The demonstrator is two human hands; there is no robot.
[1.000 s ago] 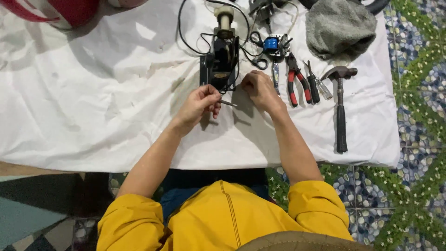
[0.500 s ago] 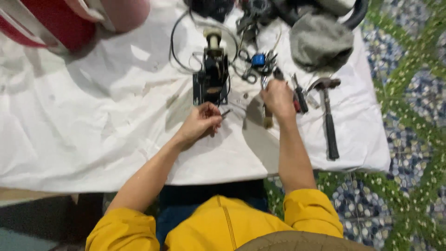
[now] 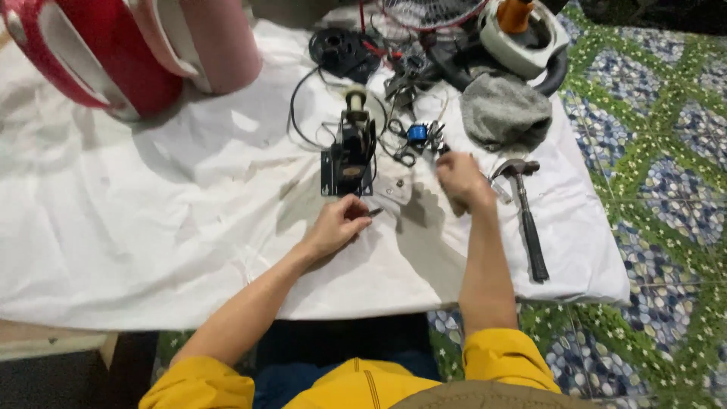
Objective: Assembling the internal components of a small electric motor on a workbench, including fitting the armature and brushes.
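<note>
Left hand (image 3: pixel 338 226) curled, fingers pinched on one small dark part (image 3: pixel 375 213), held just below the black motor unit (image 3: pixel 348 155). Right hand (image 3: pixel 460 182) is over at the tool cluster, fingers curled down over something there; can't tell what it grips, too blurred.

Count: 1 motor unit on a black bracket with a cream spool on top, 1 hammer (image 3: pixel 527 220) right of the right hand, 1 blue part (image 3: pixel 417 134) in the wire tangle, 1 grey cloth (image 3: pixel 505 113), 1 black disc (image 3: pixel 339 47), 1 red-and-white casing (image 3: pixel 113 53) top left. All on one white sheet (image 3: pixel 151 227).

Versus 0.5 s ago: left hand same spot, same pinch. Right hand was on the pliers beside the hammer head; now sits slightly higher. Pliers no longer visible, likely under the hand.
</note>
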